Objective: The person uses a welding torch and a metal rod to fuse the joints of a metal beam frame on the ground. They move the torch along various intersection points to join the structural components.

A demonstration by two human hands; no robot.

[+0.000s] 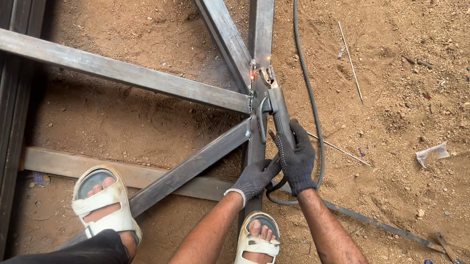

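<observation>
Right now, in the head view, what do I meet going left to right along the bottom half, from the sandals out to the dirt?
left foot in a white sandal → left hand in a dark glove → right hand gripping the welding electrode holder → black cable → loose welding rod → scrap of clear plastic.

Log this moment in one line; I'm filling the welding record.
right hand: grips electrode holder | left hand: steadies it | tip: at glowing joint

Sandy ground (404, 85) — steel tubes (108, 69), cable (307, 80), perhaps spent rods (351, 61)
</observation>
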